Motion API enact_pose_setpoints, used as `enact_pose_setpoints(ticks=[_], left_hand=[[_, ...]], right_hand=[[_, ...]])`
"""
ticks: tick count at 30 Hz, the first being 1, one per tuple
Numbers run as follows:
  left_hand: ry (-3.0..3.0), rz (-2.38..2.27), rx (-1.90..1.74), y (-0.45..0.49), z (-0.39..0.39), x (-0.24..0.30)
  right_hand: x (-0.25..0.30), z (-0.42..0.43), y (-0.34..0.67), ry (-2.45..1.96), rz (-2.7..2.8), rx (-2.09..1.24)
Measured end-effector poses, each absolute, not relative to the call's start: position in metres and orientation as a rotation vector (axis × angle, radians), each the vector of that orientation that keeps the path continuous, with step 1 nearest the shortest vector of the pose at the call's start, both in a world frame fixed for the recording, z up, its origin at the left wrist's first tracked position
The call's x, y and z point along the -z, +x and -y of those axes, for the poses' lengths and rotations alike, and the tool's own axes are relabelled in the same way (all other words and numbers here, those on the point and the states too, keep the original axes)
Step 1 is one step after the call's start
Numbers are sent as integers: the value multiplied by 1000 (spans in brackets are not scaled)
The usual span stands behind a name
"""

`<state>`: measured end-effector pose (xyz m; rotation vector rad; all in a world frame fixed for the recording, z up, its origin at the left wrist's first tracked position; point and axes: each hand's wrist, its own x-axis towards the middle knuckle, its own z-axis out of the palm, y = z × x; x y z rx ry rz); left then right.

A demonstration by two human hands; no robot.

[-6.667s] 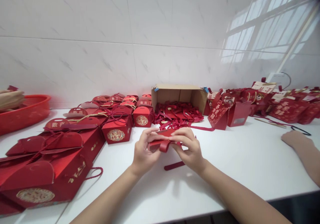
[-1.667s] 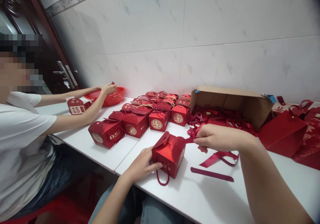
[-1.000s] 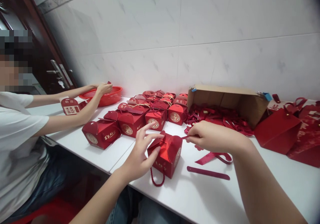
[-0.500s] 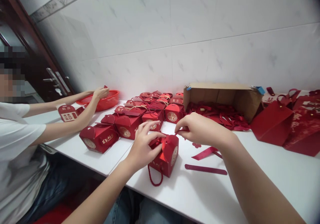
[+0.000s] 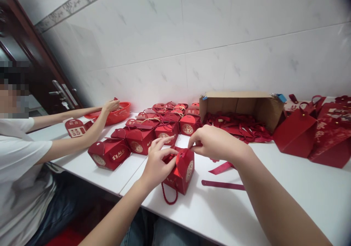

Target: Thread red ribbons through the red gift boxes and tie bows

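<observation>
A small red gift box (image 5: 182, 172) with a gold round emblem and a rope handle stands on the white table (image 5: 287, 198) near its front edge. My left hand (image 5: 157, 163) grips the box's left top flap, thumb and fingers pinched on it. My right hand (image 5: 212, 143) pinches the top of the box's rounded flap from the right. Two loose red ribbon strips (image 5: 222, 183) lie on the table just right of the box.
Several finished red boxes (image 5: 153, 129) are grouped behind the held one. An open cardboard carton (image 5: 244, 105) spills red ribbons. Larger red bags (image 5: 315, 132) stand at right. At left, another person in a white shirt reaches a hand (image 5: 109, 105) into a red basket (image 5: 120, 110).
Earlier I held a ribbon piece; the view then swung left. In the last second both hands closed in on the box top, the right hand moving left onto the flap.
</observation>
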<state>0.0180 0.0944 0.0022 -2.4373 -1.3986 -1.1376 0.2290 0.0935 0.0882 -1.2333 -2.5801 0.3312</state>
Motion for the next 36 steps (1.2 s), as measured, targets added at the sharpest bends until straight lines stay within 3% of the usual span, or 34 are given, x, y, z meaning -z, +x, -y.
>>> enact_pose_setpoints(ticks=[7, 14, 17, 23, 30, 36], left_hand=[[-2296, 1256, 1189, 18, -91, -22], [-2149, 1122, 1456, 22, -84, -53], [-2211, 1268, 1444, 16, -80, -57], [-2601, 1840, 1042, -5, -73, -37], [-2472, 1962, 1343, -6, -72, -22], [-2424, 2095, 1615, 1, -63, -13]], right_hand=[[-90, -94, 243, -1129, 2533, -695], [-78, -105, 220, -878, 2399, -741], [-82, -107, 221, -818, 2303, -791], [-102, -86, 247, -588, 1714, -698], [-117, -70, 263, -285, 1289, -854], [-97, -89, 228, -797, 1850, -1013]])
